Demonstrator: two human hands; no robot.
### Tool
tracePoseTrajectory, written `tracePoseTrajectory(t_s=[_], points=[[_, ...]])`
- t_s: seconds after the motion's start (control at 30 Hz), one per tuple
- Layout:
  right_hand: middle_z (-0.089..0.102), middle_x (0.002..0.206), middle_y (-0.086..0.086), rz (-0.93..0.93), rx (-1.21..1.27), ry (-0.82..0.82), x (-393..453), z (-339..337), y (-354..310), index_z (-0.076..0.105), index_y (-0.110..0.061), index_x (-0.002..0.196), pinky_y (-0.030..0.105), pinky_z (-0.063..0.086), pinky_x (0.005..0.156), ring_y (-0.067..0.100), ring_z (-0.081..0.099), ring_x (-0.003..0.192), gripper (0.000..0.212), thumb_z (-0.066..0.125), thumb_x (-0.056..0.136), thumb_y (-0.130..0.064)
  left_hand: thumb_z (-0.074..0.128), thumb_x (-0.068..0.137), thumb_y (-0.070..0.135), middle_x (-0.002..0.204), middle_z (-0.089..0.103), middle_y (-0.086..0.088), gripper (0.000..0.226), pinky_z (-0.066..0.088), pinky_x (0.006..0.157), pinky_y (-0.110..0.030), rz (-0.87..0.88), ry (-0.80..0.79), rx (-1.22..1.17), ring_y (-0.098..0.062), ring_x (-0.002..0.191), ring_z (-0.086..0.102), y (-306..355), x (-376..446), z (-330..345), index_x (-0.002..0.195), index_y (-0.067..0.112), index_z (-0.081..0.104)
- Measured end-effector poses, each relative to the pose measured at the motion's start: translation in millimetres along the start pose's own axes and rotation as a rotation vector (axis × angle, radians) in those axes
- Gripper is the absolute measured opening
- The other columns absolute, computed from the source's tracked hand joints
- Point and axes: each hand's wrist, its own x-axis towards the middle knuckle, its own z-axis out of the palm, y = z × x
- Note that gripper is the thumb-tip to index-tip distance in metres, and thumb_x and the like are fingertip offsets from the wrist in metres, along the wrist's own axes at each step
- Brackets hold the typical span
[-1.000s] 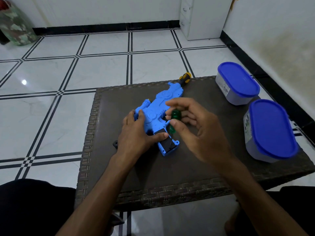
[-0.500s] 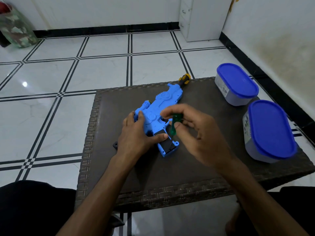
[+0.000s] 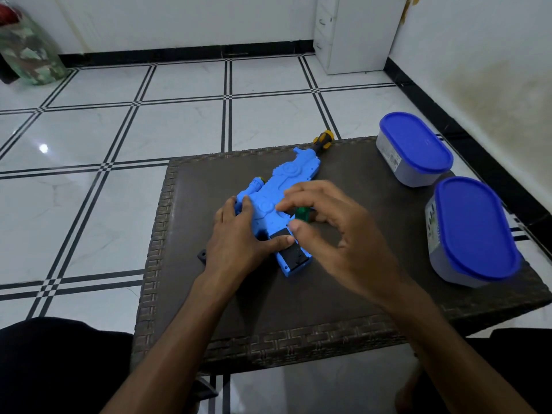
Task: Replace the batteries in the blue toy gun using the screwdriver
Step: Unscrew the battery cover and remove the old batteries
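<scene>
The blue toy gun [image 3: 277,189] lies flat on the dark woven table [image 3: 298,312], with its yellow and black muzzle [image 3: 322,138] past the far edge. My left hand [image 3: 239,237] presses down on the gun's body, thumb against the black panel [image 3: 291,249] on the grip. My right hand [image 3: 337,234] hovers over the grip and pinches the green handle of the screwdriver [image 3: 302,214] between thumb and fingers. The screwdriver stands nearly upright; its tip is hidden behind my thumb.
Two grey tubs with blue lids stand on the table's right side, one far [image 3: 413,147] and one near [image 3: 472,231]. A small black piece [image 3: 202,256] lies beside my left wrist. A white cabinet [image 3: 355,31] stands by the far wall.
My right hand has turned around the screwdriver handle, its fingers shifting and spreading. The left hand and the gun have stayed in place.
</scene>
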Motion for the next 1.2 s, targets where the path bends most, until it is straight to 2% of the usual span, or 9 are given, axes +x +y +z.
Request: tracePoseTrajectory(t_s=[0.13,0.27,0.37,0.53,0.7,0.83,0.97,1.07,1.2], points=[[0.059,0.098,0.004,-0.035,-0.089,0.081,1.1,0.0,2.4,0.073,-0.013,0.101,0.029,0.053,0.077,0.014,0.062,0.087,0.017,0.073,0.084,-0.014,0.055,0.061,0.077,0.16,0.01,-0.007,0.116,0.03,0.111,-0.041,0.005,0.009,0.018,-0.025,0.146,0.011,2.1,-1.6,-0.8,0.152,0.016,0.017],[0.069,0.105,-0.001,0.055,0.039,0.053,0.8,-3.2,0.3,0.063,-0.013,0.117,0.024,0.054,0.088,0.008,0.067,0.103,0.035,0.062,0.088,0.006,0.061,0.065,0.076,0.161,0.007,-0.006,0.116,0.028,0.112,-0.042,-0.006,0.009,0.017,-0.024,0.147,0.01,1.6,-1.8,0.8,0.153,0.016,0.014],[0.068,0.11,-0.001,0.027,0.019,0.026,-0.6,-3.0,-1.0,0.067,-0.009,0.11,0.026,0.053,0.09,0.011,0.064,0.108,0.032,0.055,0.086,0.009,0.059,0.064,0.077,0.161,0.008,-0.007,0.116,0.028,0.112,-0.042,-0.003,0.004,0.013,-0.025,0.147,0.011,1.1,-1.6,0.8,0.153,0.016,0.016],[0.057,0.098,0.003,-0.022,-0.101,0.082,0.9,-2.4,1.2,0.074,-0.014,0.1,0.021,0.051,0.078,0.014,0.061,0.088,0.018,0.074,0.083,-0.018,0.05,0.056,0.081,0.159,0.014,-0.01,0.12,0.033,0.11,-0.043,0.001,0.011,0.016,-0.027,0.145,0.017,0.0,-0.9,0.2,0.151,0.015,0.02],[0.069,0.107,-0.005,0.064,0.062,0.056,-1.1,-5.3,-0.9,0.063,-0.014,0.117,0.02,0.053,0.088,0.008,0.066,0.104,0.035,0.066,0.087,0.004,0.06,0.065,0.076,0.162,0.005,-0.005,0.116,0.028,0.113,-0.042,-0.018,-0.004,0.039,-0.025,0.147,0.01,2.2,-1.5,0.7,0.153,0.017,0.013],[0.065,0.112,-0.003,0.012,0.015,0.029,-3.5,-5.0,-1.7,0.07,-0.012,0.109,0.027,0.054,0.088,0.012,0.063,0.109,0.027,0.065,0.086,0.002,0.049,0.057,0.083,0.159,0.014,-0.006,0.12,0.034,0.109,-0.043,-0.007,-0.009,0.044,-0.027,0.143,0.021,1.7,-0.3,-0.4,0.152,0.016,0.019],[0.06,0.098,0.003,-0.034,-0.083,0.088,-1.1,-5.2,2.1,0.073,-0.015,0.106,0.026,0.054,0.077,0.015,0.063,0.088,0.024,0.076,0.082,-0.014,0.058,0.062,0.078,0.159,0.014,-0.006,0.116,0.039,0.106,-0.045,-0.008,0.004,0.052,-0.029,0.139,0.031,2.1,-1.4,0.4,0.151,0.015,0.02],[0.068,0.102,-0.002,0.035,0.013,0.084,-1.9,-6.5,1.2,0.064,-0.017,0.117,0.016,0.052,0.082,0.007,0.067,0.096,0.038,0.072,0.084,-0.001,0.058,0.062,0.081,0.16,0.014,-0.008,0.115,0.041,0.104,-0.049,-0.025,0.02,0.075,-0.031,0.139,0.032,0.0,-1.8,1.9,0.15,0.015,0.024],[0.07,0.11,0.0,0.032,0.048,0.047,-4.5,-8.0,-1.4,0.067,-0.009,0.11,0.029,0.055,0.089,0.01,0.066,0.107,0.03,0.059,0.085,0.006,0.052,0.057,0.088,0.152,0.026,-0.01,0.118,0.046,0.095,-0.051,-0.062,0.041,0.143,-0.033,0.128,0.043,-1.4,-4.8,1.2,0.146,0.013,0.028]])
